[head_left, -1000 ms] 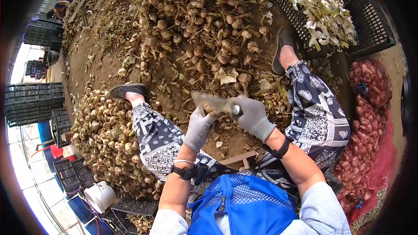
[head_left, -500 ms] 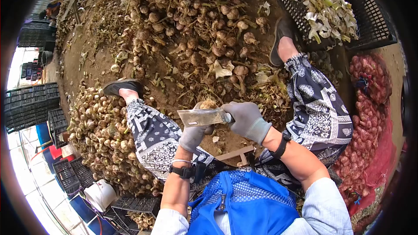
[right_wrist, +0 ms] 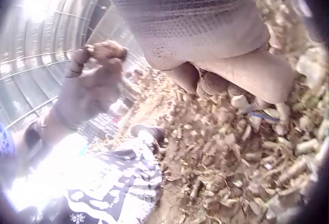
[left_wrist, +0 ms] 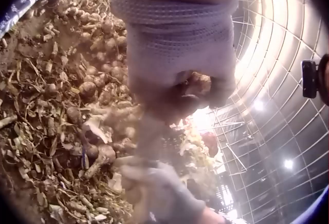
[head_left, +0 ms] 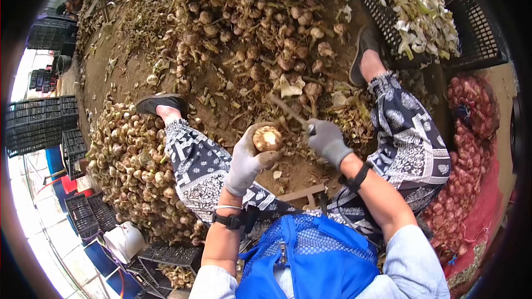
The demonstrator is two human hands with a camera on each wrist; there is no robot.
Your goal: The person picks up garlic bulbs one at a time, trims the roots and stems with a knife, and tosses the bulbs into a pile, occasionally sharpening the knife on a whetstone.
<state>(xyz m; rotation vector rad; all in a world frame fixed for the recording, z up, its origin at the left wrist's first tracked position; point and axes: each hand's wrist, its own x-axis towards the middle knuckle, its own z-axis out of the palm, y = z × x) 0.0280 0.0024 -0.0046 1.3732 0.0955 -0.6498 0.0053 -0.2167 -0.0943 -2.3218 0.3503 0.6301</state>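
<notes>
Fingers of your left hand grip the garlic bulb, pale face upward, while your right hand clasps the knife near it, so steady the bulb and angle any trimming stroke clear of those fingers.

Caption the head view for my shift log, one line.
Left hand holds a garlic bulb; right hand grips a knife beside it.

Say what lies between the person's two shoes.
Garlic bulbs, papery peel and stem scraps lie between left shoe and right shoe, in the head view.
</notes>
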